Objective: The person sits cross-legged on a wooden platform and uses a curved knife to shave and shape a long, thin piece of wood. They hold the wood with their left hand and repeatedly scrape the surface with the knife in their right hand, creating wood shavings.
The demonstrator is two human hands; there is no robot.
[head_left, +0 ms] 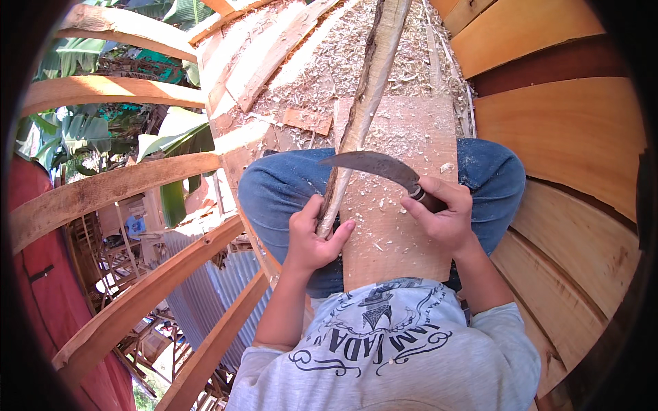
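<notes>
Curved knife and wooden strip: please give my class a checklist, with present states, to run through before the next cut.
1. Curved knife held by its handle: ok, in the right hand.
2. Wooden strip gripped: ok, the left hand holds its near end.
3. Left hand apart from the blade: ok, the blade crosses the strip farther up.
4. Strip's far end supported: cannot tell, it runs out of view.
5. Board free of shavings: not ok, they lie scattered on it.
</notes>
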